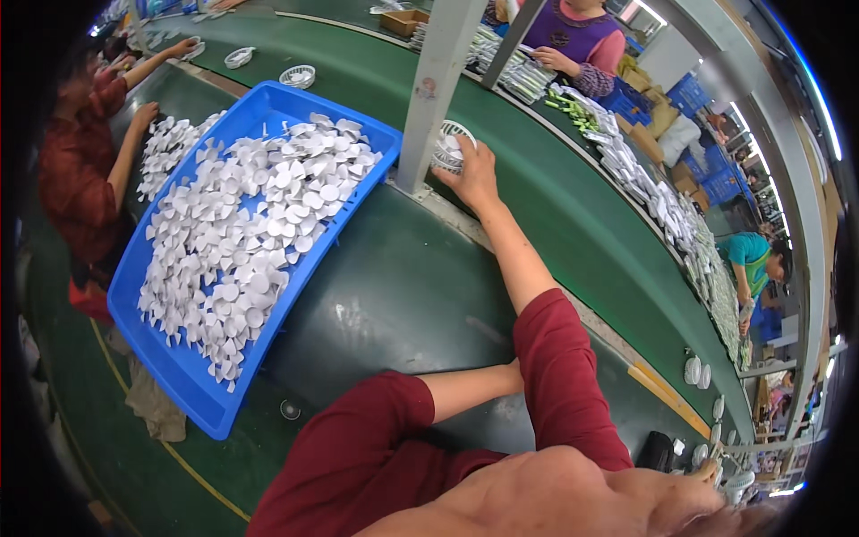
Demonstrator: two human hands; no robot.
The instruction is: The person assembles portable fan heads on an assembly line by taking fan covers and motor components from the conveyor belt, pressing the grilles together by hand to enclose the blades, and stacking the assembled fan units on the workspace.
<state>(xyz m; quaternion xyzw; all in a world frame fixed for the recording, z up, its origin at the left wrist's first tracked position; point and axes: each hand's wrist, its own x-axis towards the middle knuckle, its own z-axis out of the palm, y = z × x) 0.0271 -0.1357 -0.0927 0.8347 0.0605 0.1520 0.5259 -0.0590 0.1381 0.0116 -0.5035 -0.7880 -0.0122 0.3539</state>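
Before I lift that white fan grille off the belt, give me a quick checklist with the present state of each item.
1. Right hand on the white fan grille: ok, fingers rest on its rim.
2. Grip closed around the grille: cannot tell, the grey post covers part of it.
3. Left hand free: cannot tell, it is hidden behind the right sleeve.
4. Blue tray of white fan blades within reach: ok, it lies left of the post.
5. Path back along the green belt: ok, bare between grille and body.
6. Post close to the grille: not ok, it stands right beside it.
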